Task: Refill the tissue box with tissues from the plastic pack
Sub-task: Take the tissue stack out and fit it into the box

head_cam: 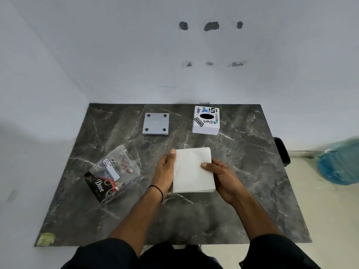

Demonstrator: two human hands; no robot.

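Observation:
A white stack of tissues (pixel 191 171) is held over the middle of the dark marble table (pixel 252 191). My left hand (pixel 165 169) grips its left edge, thumb at the top corner. My right hand (pixel 221 176) grips its right edge, thumb lying on top. The clear plastic pack (pixel 114 171), crumpled with a black printed end, lies flat to the left of my left hand. The white tissue box (pixel 206 120), covered in stickers with a dark oval slot on top, stands at the back right. A grey square base plate (pixel 155 123) with corner pads lies at the back centre.
White walls close in the table at the back and left. A blue plastic bag (pixel 340 162) and a dark object (pixel 281 150) sit on the floor beyond the table's right edge. A yellowish patch (pixel 45 238) marks the front-left corner.

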